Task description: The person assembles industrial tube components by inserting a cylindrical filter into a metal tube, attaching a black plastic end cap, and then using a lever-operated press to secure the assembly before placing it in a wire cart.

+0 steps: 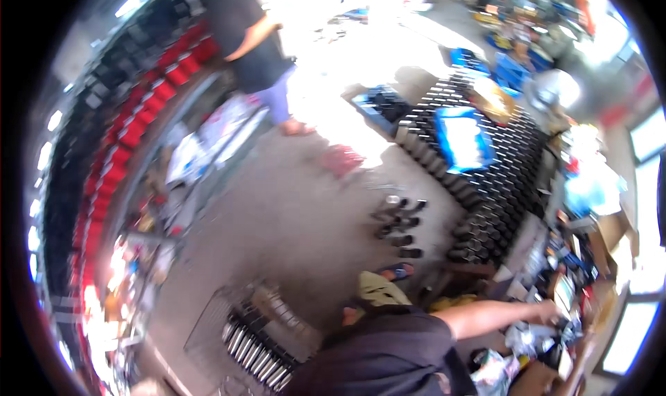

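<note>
Hands: only the right hand (551,313) shows, reaching into the clutter (534,337) on the desk (590,306).
Its grip is too blurred to tell; the left is out of view. Better to reach slowly, since crumpled bags lie just beside.

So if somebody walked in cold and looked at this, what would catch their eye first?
Probably the big block of dark cylinders stacked in rows at right, with a blue tray lying on top. Next, the red bins curving along the shelving at left. Near the bottom, the right hand reaches into a cluttered bench.
</note>
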Tool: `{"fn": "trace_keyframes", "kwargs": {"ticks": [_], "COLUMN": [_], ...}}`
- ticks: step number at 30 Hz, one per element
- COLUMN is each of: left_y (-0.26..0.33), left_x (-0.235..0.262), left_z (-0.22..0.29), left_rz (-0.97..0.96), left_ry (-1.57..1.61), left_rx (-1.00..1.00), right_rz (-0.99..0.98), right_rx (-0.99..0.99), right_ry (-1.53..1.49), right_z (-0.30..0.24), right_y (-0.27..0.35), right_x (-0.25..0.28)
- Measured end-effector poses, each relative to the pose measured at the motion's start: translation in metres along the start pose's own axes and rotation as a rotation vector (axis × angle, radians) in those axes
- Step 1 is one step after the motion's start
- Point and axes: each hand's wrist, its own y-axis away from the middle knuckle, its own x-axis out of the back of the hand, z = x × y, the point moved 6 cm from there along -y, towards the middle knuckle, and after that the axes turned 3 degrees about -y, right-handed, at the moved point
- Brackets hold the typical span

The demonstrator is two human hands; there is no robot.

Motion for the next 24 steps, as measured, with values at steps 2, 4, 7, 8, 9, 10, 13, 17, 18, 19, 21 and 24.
{"fn": "trace_keyframes", "kwargs": {"ticks": [2, 4, 7, 8, 9, 10, 13, 17, 18, 19, 21, 24], "left_y": [0.012, 0.044, 0.022, 0.015, 0.009, 0.010, 0.012, 0.010, 0.011, 0.015, 0.033, 0.027], "left_x": [0.007, 0.054, 0.040, 0.029, 0.019, 0.013, 0.015, 0.012, 0.012, 0.015, -0.017, 0.015], "left_z": [0.018, -0.016, 0.005, 0.019, 0.034, 0.034, 0.058, 0.083, 0.080, 0.070, 0.002, 0.019], "left_rz": [-0.068, -0.027, 0.092, 0.114, 0.136, 0.234, 0.444, 0.314, 0.237, 0.177, 0.376, 0.246], "left_ry": [-0.006, -0.065, -0.147, -0.176, -0.201, -0.209, -0.176, -0.221, -0.132, -0.067, 0.090, -0.127], "left_rx": [-0.115, 0.071, -0.026, 0.027, 0.083, 0.144, 0.194, 0.156, 0.145, 0.152, 0.007, 0.058], "right_rz": [-0.021, 0.052, 0.106, 0.095, 0.212, 0.213, 0.265, 0.179, 0.198, 0.125, 0.081, 0.079], "right_rx": [-0.285, -0.434, -0.389, -0.419, -0.278, -0.046, 0.313, 0.976, 1.072, 1.202, 1.374, 1.276], "right_ry": [-0.240, 0.117, -0.343, -0.516, -0.504, -0.532, -0.364, -0.259, -0.233, -0.255, -0.269, -0.220], "right_z": [0.037, -0.132, -0.266, -0.300, -0.330, -0.369, -0.426, -0.513, -0.537, -0.553, -0.580, -0.579], "right_y": [0.150, 0.216, 0.343, 0.379, 0.406, 0.383, 0.302, 0.177, 0.153, 0.131, 0.076, -0.021], "right_x": [-0.016, -0.023, 0.027, 0.025, 0.032, 0.056, 0.107, 0.124, 0.110, 0.092, 0.066, 0.036]}}
